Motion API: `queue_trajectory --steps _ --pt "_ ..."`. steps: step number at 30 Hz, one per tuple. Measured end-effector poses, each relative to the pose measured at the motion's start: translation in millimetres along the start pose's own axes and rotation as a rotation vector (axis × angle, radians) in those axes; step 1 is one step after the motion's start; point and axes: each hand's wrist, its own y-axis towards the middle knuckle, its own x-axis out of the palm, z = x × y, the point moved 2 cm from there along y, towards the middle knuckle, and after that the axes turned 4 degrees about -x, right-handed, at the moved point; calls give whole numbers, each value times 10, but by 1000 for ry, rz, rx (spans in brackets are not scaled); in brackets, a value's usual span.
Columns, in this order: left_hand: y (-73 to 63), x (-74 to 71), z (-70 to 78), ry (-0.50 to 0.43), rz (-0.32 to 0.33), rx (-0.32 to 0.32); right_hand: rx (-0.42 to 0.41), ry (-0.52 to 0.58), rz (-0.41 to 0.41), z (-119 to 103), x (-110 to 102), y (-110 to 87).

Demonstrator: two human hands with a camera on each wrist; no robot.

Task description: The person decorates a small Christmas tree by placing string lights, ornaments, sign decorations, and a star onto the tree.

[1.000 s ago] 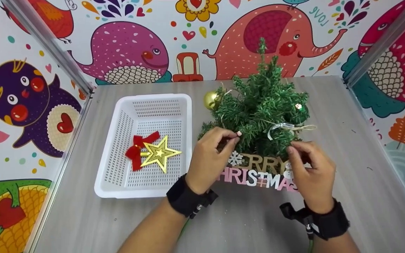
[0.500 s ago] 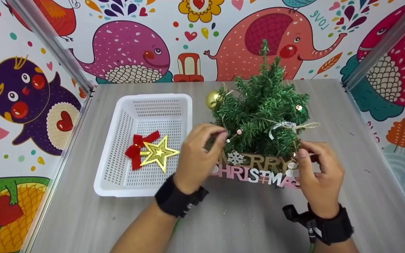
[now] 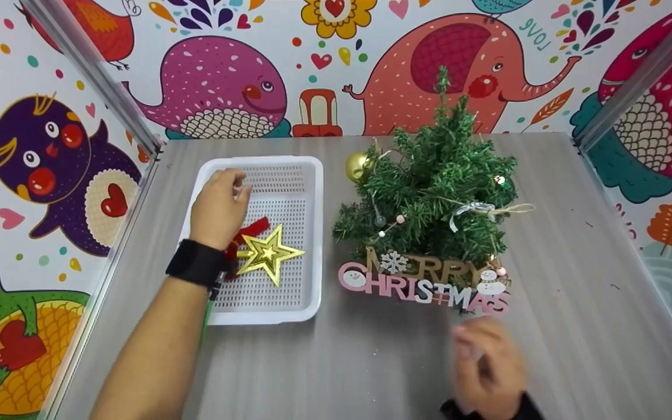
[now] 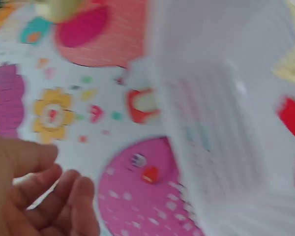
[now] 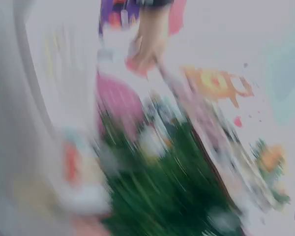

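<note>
My left hand (image 3: 218,211) hovers over the left side of a white plastic basket (image 3: 317,245), its fingers loosely bent and nothing seen between them. Below and beside it in the basket lie a gold star tree topper (image 3: 268,254) and a red velvet bow (image 3: 254,228), partly covered by the hand. To the right stands a small green Christmas tree (image 3: 438,186), with a "Merry Christmas" sign (image 3: 423,286) across its base. In front of the sign, my right hand (image 3: 490,367) is blurred, fingers loosely curled, with no object visible in it.
A gold ball (image 3: 358,167) hangs at the tree's left, and a silver ribbon with twine (image 3: 476,210) on its right front. Small bead sprigs (image 3: 400,219) stick out of the branches. Cartoon-printed walls (image 3: 219,81) enclose the grey table (image 3: 581,303) at the back and sides.
My left hand has left the tree's lower branches and moved left over the basket. The right hand has let go of the branches and drawn back toward the front edge.
</note>
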Motion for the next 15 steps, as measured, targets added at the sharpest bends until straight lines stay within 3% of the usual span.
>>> queue_trajectory --steps 4,7,11,15 --pt "37 164 -351 214 -157 -18 97 139 -307 -49 84 -461" --pt "3 285 -517 325 -261 -1 208 181 -471 -48 88 -782" --pt "-62 414 -659 423 -342 -1 383 182 -584 -49 48 -1011" --pt "-81 479 -734 463 -372 -36 451 178 -639 -40 30 -1056"
